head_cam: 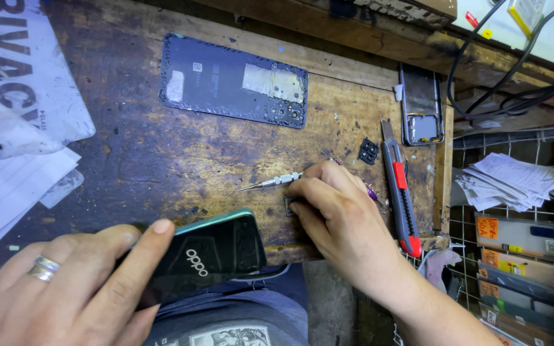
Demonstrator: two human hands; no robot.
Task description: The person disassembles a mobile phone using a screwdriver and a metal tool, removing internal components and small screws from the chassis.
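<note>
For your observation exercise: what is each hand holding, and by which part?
Left hand holds the dark phone by its lower end. Right hand has the screwdriver by its handle end and touches a small part.

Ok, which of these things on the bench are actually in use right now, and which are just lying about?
In use:
left hand holding the dark phone
right hand on a small dark part, precision screwdriver beside its fingers

Lying about:
phone back cover
red utility knife
small black camera frame
phone frame
papers
</note>
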